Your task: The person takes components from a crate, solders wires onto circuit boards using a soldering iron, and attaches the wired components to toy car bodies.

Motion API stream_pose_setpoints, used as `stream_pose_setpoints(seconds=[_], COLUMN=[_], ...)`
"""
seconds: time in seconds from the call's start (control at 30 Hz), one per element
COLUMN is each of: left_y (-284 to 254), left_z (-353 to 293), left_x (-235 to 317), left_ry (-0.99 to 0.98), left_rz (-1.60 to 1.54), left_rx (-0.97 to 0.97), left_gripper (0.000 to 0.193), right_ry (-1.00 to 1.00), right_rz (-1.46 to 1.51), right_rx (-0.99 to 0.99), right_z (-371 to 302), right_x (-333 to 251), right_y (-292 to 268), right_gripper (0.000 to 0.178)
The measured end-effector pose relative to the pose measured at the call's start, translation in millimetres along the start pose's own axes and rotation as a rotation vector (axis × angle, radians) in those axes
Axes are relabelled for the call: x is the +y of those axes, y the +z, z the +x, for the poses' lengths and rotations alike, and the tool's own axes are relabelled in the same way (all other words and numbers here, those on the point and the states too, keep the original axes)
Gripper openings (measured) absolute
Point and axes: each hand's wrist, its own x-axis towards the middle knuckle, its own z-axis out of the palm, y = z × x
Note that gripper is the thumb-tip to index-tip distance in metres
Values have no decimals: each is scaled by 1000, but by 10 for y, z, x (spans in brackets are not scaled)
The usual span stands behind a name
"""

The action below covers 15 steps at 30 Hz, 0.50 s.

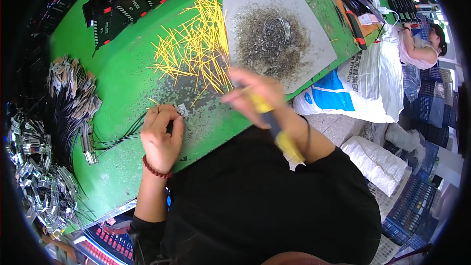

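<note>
My left hand (161, 132) pinches a small metal part (182, 110) with thin black wires (117, 140) against the green worktable (122, 78); a red bead bracelet circles that wrist. My right hand (255, 95), blurred by motion, grips a tool with a yellow and dark handle (277, 130) that runs back along my forearm. Its tip points toward a scattered pile of thin yellow sticks (196, 49) just beyond both hands.
A grey mat (319, 29) covered in dark debris lies past the yellow sticks. Heaps of small wired metal parts (49, 157) fill the table's left side. Black boxes (132, 0) line the far edge. White sacks (358, 83) and another seated person (417, 44) are at right.
</note>
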Motion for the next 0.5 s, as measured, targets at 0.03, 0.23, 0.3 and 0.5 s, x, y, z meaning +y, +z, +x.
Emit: stream_pose_setpoints(seconds=[0.03,0.23,0.3,0.5], left_y=[-12,-32,-54,-25], left_z=[7,3,6,8], left_x=[2,15,0,45], left_ry=[6,-39,7,-76], left_rz=[0,7,55,34], left_rx=[2,-21,-36,-34], left_gripper=[12,11,10,9], right_ry=[347,210,294,201], right_rz=[211,83,102,72], right_rx=[-1,753,806,705], right_z=[-102,-158,-165,-215], right_x=[-95,341,403,469], right_y=[-283,-1150,-1215,-1253], right_gripper=[63,34,19,7])
